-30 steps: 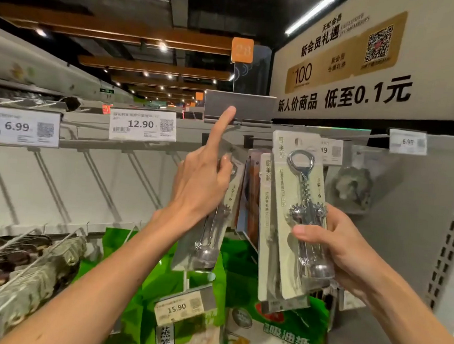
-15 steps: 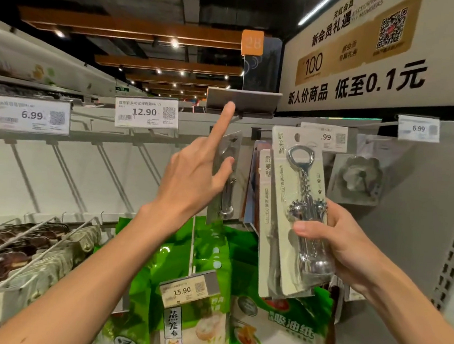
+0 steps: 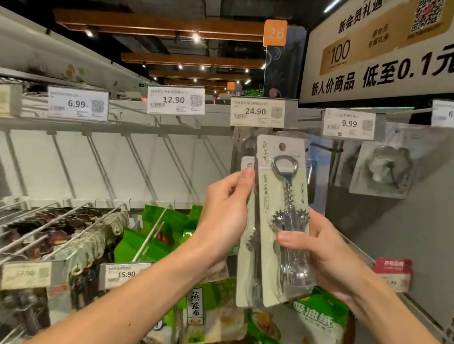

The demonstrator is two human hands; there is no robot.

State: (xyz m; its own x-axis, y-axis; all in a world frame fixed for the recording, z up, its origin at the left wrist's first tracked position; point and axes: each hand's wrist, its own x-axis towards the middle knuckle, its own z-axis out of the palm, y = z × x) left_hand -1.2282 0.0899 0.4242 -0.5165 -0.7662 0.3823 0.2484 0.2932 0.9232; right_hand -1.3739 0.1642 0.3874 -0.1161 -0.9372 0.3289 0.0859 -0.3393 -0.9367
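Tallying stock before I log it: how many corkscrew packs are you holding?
2: front pack in the right hand, second pack just behind it, gripped by the left hand. More may hang hidden behind.

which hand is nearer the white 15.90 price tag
Left. The left hand is up and right of the white 15.90 price tag, gripping the rear carded corkscrew; the right hand is farther right, holding the front carded silver corkscrew.
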